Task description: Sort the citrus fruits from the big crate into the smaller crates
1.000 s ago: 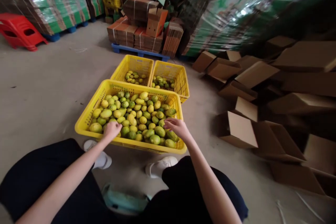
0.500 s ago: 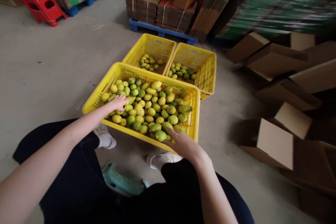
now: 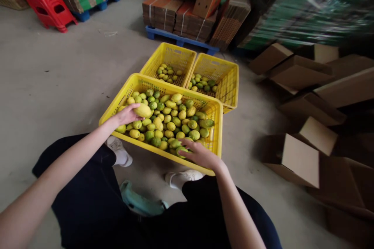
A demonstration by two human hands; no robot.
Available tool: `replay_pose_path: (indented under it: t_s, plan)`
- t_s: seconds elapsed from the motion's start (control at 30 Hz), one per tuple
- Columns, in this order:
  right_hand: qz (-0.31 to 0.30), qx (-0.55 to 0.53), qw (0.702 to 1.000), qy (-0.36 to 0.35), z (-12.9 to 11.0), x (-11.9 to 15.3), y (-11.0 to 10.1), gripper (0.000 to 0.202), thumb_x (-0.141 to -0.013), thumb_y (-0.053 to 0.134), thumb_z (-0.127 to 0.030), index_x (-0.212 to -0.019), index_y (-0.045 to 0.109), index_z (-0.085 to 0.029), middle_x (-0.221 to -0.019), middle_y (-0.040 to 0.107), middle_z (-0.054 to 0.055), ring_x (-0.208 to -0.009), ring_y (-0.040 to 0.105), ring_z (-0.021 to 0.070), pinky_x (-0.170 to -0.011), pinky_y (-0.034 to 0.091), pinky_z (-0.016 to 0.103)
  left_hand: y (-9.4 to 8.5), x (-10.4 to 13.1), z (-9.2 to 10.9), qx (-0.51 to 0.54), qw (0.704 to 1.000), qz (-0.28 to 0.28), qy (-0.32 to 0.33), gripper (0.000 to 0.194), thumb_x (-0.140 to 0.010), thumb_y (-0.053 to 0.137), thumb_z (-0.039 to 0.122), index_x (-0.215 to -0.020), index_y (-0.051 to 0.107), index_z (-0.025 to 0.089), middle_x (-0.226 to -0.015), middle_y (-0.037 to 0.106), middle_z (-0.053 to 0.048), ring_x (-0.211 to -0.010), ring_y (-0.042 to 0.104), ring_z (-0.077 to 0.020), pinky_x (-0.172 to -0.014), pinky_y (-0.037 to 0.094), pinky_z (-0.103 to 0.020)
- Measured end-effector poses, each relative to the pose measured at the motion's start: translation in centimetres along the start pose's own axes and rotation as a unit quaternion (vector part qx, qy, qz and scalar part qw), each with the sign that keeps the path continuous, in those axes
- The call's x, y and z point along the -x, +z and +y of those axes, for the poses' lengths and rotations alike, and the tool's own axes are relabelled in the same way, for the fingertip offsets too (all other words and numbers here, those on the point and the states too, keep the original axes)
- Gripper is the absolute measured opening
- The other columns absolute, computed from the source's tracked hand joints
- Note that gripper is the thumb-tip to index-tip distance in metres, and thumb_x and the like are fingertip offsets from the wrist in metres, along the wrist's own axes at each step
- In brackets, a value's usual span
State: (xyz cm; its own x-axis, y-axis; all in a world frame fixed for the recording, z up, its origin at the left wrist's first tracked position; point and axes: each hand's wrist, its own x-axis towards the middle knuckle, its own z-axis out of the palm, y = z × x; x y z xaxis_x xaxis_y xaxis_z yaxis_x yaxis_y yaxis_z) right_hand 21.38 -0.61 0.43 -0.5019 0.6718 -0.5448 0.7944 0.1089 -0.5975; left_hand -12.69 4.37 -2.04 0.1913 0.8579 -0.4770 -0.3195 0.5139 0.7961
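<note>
A large yellow crate full of yellow and green lemons stands between my feet and two other crates. My left hand holds a large yellow lemon above the pile at the crate's left side. Over the near right corner, my right hand has its fingers spread, close to a green lemon; nothing is gripped in it. Behind stand a left rear crate and a right rear crate, each with several lemons on its bottom.
Open cardboard boxes lie along the right. A blue pallet with stacked flat cartons is behind the crates. A red stool stands at the back left, near wrapped pallets. A teal object is between my legs.
My left hand has taken hold of a large yellow lemon and lifted it off the pile. My right hand stays near the front right corner, its fingers slightly shifted. The view has moved a little.
</note>
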Motion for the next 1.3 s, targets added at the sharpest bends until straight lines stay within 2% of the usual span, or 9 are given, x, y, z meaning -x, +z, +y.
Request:
replay_pose_path:
  t_s: [0.07, 0.13, 0.3, 0.47, 0.6, 0.83, 1.03, 1.17, 1.3]
  plan:
    - [0.002, -0.074, 0.997, 0.019, -0.6, -2.4, 0.5, 0.038, -0.09, 0.061, -0.037, -0.126, 0.063, -0.024, -0.113, 0.075, 0.009, -0.102, 0.071, 0.0268, -0.096, 0.054, 0.04, 0.6, 2.5, 0.8, 0.109, 0.994, -0.03, -0.005, 0.03, -0.079, 0.06, 0.033, -0.101, 0.064, 0.014, -0.093, 0.071, -0.011, -0.078, 0.067, -0.0203, -0.069, 0.057, -0.029]
    - [0.062, -0.083, 0.991, 0.078, -1.4, -6.0, 1.0, 0.022, -0.089, 0.063, -0.03, -0.11, 0.068, -0.026, -0.11, 0.075, 0.007, -0.105, 0.069, 0.0279, -0.099, 0.052, 0.042, 1.2, 4.0, 1.1, 0.174, 0.984, -0.021, -0.031, 0.026, -0.08, 0.057, 0.028, -0.098, 0.064, 0.012, -0.085, 0.07, -0.011, -0.067, 0.066, -0.018, -0.059, 0.056, -0.026]
    - [0.12, -0.067, 0.973, 0.185, -2.9, -15.7, 3.0, 0.019, -0.096, 0.05, -0.033, -0.103, 0.065, -0.023, -0.1, 0.072, 0.012, -0.113, 0.064, 0.0301, -0.086, 0.056, 0.039, 2.0, 4.3, 0.1, 0.279, 0.94, 0.124, -0.152, 0.017, -0.09, 0.052, 0.022, -0.098, 0.062, 0.011, -0.074, 0.067, -0.009, -0.059, 0.066, -0.0159, -0.048, 0.054, -0.021]
    - [0.06, -0.072, 0.969, 0.227, -3.6, -20.6, 4.8, 0.022, -0.089, 0.061, -0.041, -0.085, 0.066, -0.02, -0.073, 0.067, 0.005, -0.074, 0.07, 0.0246, -0.058, 0.056, 0.032, 0.2, 3.3, 0.3, 0.332, 0.91, 0.227, -0.101, 0.025, -0.096, 0.044, 0.025, -0.106, 0.062, 0.01, -0.077, 0.069, -0.011, -0.067, 0.071, -0.0186, -0.055, 0.06, -0.023]
    - [0.056, -0.043, 0.971, 0.228, -3.6, -21.2, 4.9, 0.027, -0.094, 0.053, -0.039, -0.083, 0.066, -0.018, -0.074, 0.067, 0.007, -0.07, 0.071, 0.0232, -0.053, 0.055, 0.029, -0.6, 3.0, 2.6, 0.353, 0.901, 0.253, -0.006, 0.023, -0.093, 0.044, 0.022, -0.105, 0.063, 0.014, -0.076, 0.069, -0.008, -0.067, 0.071, -0.0175, -0.057, 0.059, -0.021]
    - [0.077, 0.038, 0.971, 0.223, -1.8, -17.4, 2.6, 0.041, -0.101, 0.051, -0.049, -0.12, 0.061, -0.015, -0.105, 0.069, 0.007, -0.081, 0.069, 0.0156, -0.07, 0.059, 0.032, 3.1, 3.6, 4.5, 0.307, 0.922, 0.237, 0.009, 0.015, -0.093, 0.046, 0.021, -0.094, 0.059, 0.014, -0.072, 0.066, -0.007, -0.061, 0.068, -0.0166, -0.055, 0.059, -0.023]
    - [0.076, 0.189, 0.961, 0.186, -1.5, -14.5, 1.9, 0.027, -0.096, 0.063, -0.035, -0.114, 0.066, -0.015, -0.114, 0.069, 0.01, -0.1, 0.068, 0.0229, -0.084, 0.057, 0.039, 4.0, 5.6, 6.6, 0.288, 0.937, 0.195, 0.02, 0.023, -0.09, 0.045, 0.019, -0.102, 0.062, 0.009, -0.074, 0.068, -0.011, -0.064, 0.069, -0.0185, -0.054, 0.059, -0.025]
    - [0.089, 0.274, 0.953, 0.095, -3.8, -16.4, 2.8, 0.023, -0.095, 0.052, -0.019, -0.11, 0.069, -0.014, -0.112, 0.071, 0.018, -0.106, 0.068, 0.0301, -0.078, 0.052, 0.033, 3.4, 6.8, 7.7, 0.284, 0.935, 0.206, 0.053, 0.026, -0.089, 0.045, 0.02, -0.101, 0.064, 0.007, -0.074, 0.069, -0.012, -0.064, 0.07, -0.0189, -0.054, 0.058, -0.023]
    - [0.073, 0.34, 0.935, -0.067, -6.3, -20.5, 3.9, 0.039, -0.092, 0.045, -0.004, -0.125, 0.061, -0.016, -0.132, 0.064, 0.014, -0.122, 0.056, 0.0254, -0.089, 0.048, 0.029, 2.4, 7.2, 7.8, 0.266, 0.94, 0.203, 0.067, 0.027, -0.087, 0.046, 0.019, -0.1, 0.065, 0.006, -0.077, 0.072, -0.013, -0.063, 0.07, -0.0197, -0.053, 0.059, -0.025]
